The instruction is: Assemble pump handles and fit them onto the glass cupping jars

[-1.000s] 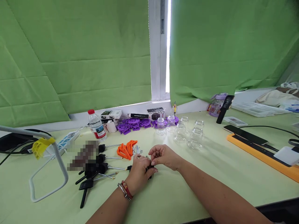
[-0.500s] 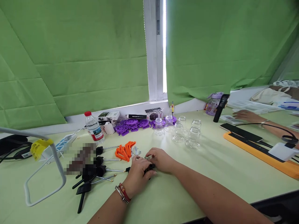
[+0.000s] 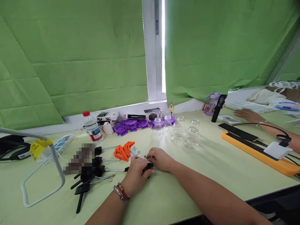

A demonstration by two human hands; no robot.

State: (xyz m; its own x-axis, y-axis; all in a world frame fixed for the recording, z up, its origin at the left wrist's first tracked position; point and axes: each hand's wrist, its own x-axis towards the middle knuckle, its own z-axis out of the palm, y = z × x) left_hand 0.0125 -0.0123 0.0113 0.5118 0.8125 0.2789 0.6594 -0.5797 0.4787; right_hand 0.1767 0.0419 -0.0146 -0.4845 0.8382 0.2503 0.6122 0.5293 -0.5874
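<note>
Both hands meet near-centre on the table [image 3: 211, 175], closed around one small black part [image 3: 150, 165] w/ a metal bit at its far end. Left hand [image 3: 137, 175] wraps it from the near-left, fingers curled and pressed together on it; right hand [image 3: 160, 159] pinches the far end w/ thumb and forefingers. Part's long axis seems to run near-to-far, metal tip pointing far-left toward the loose screws [image 3: 135, 152], but it's mostly hidden, so approx. Progress, judging by layout: early. Orange pieces [image 3: 124, 150], black-handled tools [image 3: 98, 170] at left, purple parts [image 3: 131, 124] and clear glass cups [image 3: 185, 134] at the far side all lie separate, untouched. A co-worker's hand [image 3: 249, 115] rests far right.
</note>
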